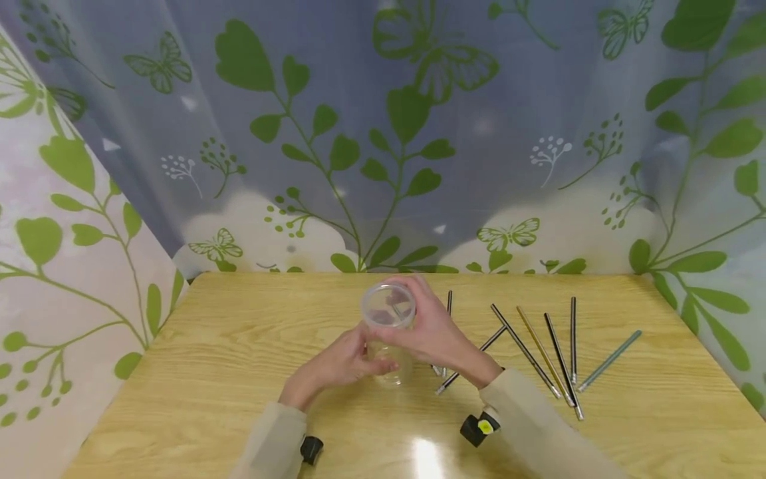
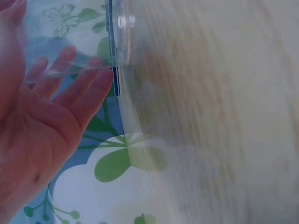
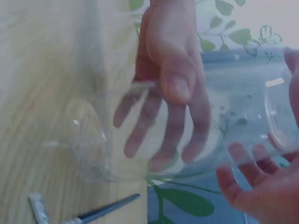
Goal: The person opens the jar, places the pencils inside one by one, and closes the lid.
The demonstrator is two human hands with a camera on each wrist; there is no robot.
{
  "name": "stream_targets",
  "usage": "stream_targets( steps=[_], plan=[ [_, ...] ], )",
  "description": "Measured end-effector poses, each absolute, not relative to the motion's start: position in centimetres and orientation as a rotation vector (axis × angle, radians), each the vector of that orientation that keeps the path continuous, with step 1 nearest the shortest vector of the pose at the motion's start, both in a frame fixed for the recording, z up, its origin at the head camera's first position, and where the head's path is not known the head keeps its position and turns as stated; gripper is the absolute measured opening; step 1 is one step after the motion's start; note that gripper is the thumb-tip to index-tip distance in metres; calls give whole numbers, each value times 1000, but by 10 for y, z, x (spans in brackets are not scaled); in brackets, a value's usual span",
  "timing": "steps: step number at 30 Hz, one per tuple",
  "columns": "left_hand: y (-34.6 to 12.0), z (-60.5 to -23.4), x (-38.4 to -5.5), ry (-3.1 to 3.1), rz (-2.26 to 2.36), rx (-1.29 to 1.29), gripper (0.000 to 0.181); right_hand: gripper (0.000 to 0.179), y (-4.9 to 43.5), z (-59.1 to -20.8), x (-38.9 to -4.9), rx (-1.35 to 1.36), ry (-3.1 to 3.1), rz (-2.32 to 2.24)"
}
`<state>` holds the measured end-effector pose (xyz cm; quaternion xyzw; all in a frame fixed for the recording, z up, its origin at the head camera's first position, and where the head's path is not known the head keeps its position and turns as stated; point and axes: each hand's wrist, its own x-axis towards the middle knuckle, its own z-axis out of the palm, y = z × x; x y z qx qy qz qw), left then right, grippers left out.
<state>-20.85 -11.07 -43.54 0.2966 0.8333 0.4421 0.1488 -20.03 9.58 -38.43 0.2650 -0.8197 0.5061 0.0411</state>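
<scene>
A clear plastic jar with a round rim stands upright between both hands over the table. My left hand holds it low on the side, thumb across the front; its fingers show through the clear wall in the right wrist view. My right hand grips the jar near the rim, with its thumb on the near side and fingers round the far side. The left wrist view shows the left palm and fingers along the jar wall. Nothing shows inside the jar.
Several dark pencils lie scattered on the wooden table to the right, with a gold pencil and a teal pencil among them. Some lie partly behind the right forearm. A patterned curtain hangs behind the table.
</scene>
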Motion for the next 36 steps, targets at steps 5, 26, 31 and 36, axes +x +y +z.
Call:
stream_targets(
  steps=[5,26,31,36],
  plan=[
    [-109,-435,-208,2411,1269,867,61,68,95,-386,-203,799,-2475,1561],
    [-109,-436,-216,2394,1239,881,83,70,115,-375,-239,1222,-2603,1702],
    [-110,-437,-217,2384,1238,870,82,70,116,-375,-247,1332,-2598,1748],
    [-109,-438,-218,2374,1240,878,79,69,118,-376,-243,1286,-2592,1734]
  ],
)
